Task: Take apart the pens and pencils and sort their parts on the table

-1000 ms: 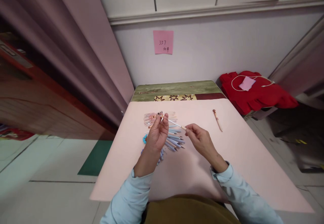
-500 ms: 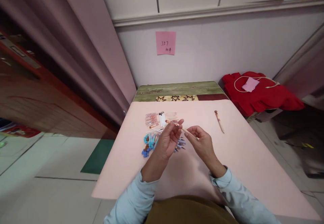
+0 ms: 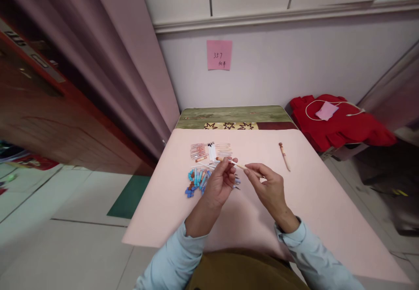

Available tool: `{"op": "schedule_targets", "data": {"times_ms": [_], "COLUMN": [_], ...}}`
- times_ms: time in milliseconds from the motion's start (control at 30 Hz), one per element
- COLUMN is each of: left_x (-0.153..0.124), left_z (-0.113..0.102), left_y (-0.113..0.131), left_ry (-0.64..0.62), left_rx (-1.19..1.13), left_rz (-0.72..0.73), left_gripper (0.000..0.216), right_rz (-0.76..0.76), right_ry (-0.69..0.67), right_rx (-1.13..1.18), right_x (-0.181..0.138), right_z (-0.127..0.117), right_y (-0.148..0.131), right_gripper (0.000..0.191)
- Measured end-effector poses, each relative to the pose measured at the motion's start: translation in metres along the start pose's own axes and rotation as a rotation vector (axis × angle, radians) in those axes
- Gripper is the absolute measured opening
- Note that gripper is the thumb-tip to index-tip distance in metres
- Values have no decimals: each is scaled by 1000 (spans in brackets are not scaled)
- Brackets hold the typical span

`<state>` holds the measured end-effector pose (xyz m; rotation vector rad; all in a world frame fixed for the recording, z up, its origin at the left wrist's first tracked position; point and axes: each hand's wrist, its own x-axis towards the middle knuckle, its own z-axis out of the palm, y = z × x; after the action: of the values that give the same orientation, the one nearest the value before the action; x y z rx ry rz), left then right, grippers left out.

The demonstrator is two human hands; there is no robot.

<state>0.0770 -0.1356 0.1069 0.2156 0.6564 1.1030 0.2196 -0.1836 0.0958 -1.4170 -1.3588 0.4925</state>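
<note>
Together, hands (image 3: pixel 220 186) hold slim pen (image 3: pixel 241 166) over pink tabletop (image 3: pixel 327 224), near blue pieces (image 3: pixel 195 179).

The left forearm (image 3: pixel 199 220) reaches up toward one o'clock, and the right forearm (image 3: pixel 288 222) toward eleven, so the arms converge ahead of the torso. Light-blue sleeves (image 3: pixel 304 250) end above both bare wrists. The left hand (image 3: pixel 223 181) has its palm turned partly up and toward three o'clock, thumb and fingers curled into a pinch. At its three o'clock, near but apart, the right hand (image 3: pixel 268 189) shows its back, thumb and index finger pinched together and pointing toward ten.
</note>
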Motion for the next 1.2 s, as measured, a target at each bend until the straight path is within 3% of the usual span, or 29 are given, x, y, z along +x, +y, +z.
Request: {"op": "schedule_targets", "data": {"times_ms": [200,333,600,867,1200], "left_x": [-12,-20,-39,-56,-56], "left_z": [2,4,7,0,0], "left_y": [-13,-22,-35,-46,-42], "left_ry": [22,36,29,45,33], "left_rx": [99,109,129,226,141], "left_rz": [92,80,53,100,151], "left_gripper": [21,19,17,22,17], "right_rz": [-217,-290,-219,-365,-308], "right_ry": [71,37,67,119,105], "right_rx": [-263,-333,-369,-397,-499], "right_x": [-8,-14,-33,-43,-43], "right_z": [-16,-27,-38,-46,-27], "right_y": [-8,-12,-15,-16,-7], "right_gripper": [18,15,12,21,43]}}
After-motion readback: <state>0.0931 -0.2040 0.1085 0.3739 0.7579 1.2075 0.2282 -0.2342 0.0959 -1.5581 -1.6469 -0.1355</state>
